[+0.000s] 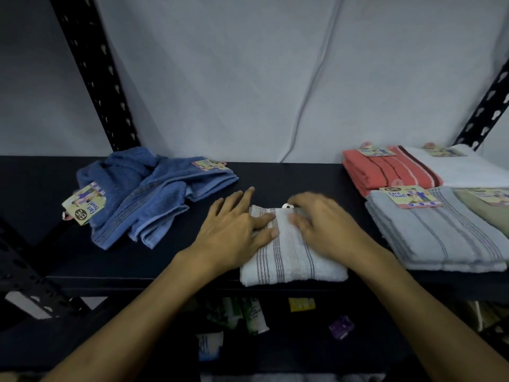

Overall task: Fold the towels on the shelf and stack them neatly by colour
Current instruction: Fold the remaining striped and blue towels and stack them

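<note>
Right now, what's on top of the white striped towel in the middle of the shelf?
Both hands rest on the white striped towel: the left hand with flat fingers, the right hand blurred. They cover its far half; only a tag's edge shows there.
</note>
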The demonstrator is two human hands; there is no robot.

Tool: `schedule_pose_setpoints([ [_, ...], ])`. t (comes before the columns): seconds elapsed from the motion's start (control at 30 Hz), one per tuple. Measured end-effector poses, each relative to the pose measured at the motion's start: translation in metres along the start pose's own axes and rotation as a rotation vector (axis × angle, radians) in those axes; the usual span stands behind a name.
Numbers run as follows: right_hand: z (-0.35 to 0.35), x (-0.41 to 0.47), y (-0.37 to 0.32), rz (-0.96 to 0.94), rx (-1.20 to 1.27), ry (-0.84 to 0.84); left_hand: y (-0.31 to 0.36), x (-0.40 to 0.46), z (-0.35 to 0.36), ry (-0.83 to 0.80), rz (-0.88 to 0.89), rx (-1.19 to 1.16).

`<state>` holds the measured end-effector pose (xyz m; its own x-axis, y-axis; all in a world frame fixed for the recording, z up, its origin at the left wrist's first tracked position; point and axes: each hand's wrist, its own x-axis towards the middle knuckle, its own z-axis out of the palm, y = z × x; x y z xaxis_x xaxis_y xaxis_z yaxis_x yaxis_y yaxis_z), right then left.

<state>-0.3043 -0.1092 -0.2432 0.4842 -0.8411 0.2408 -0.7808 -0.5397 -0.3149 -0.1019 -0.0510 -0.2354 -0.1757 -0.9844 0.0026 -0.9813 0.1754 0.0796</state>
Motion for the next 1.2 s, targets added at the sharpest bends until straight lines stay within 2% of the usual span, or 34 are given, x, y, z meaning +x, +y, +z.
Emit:
schedule_pose_setpoints([
  [0.1, 0.009, -0.031, -0.007, -0.043, 0.054, -0.273, -0.008, -0.007, -0.003, -0.230, -0.001, -0.108],
  [0.2, 0.006, -0.042, -0.003, -0.053, 0.009, -0.317, -0.015, -0.007, -0.007, -0.360, 0.007, -0.102],
  [0.33, 0.003, -0.046, 0.001, -0.106, -0.046, -0.323, -0.021, -0.007, -0.008, -0.394, 0.054, -0.054],
  [0.57, -0.004, -0.049, -0.002, -0.156, -0.080, -0.341, -0.018, -0.020, 0.004, -0.292, 0.080, -0.157],
  [0.73, -0.011, -0.066, -0.001, -0.129, 0.077, -0.246, -0.019, -0.026, 0.000, -0.262, 0.087, -0.309],
  [0.83, -0.006, -0.085, 0.002, -0.135, 0.120, -0.199, -0.010, -0.036, 0.000, -0.063, 0.129, -0.470],
  [0.9, -0.010, -0.084, -0.003, -0.047, 0.265, -0.148, 0.014, -0.039, 0.001, 0.174, 0.155, -0.486],
  [0.97, -0.014, -0.071, -0.013, 0.087, 0.428, -0.010, 0.042, -0.035, 0.004, 0.294, 0.140, -0.514],
  [1.03, -0.010, -0.053, -0.020, 0.141, 0.351, 0.080, 0.060, -0.023, 0.011, 0.227, 0.080, -0.487],
  [1.13, 0.014, -0.041, -0.014, 0.110, 0.121, -0.092, 0.062, -0.012, 0.025, 0.101, 0.010, -0.262],
  [1.2, 0.018, -0.044, -0.004, 0.109, 0.064, -0.159, 0.053, -0.013, 0.027, 0.056, 0.003, -0.216],
])
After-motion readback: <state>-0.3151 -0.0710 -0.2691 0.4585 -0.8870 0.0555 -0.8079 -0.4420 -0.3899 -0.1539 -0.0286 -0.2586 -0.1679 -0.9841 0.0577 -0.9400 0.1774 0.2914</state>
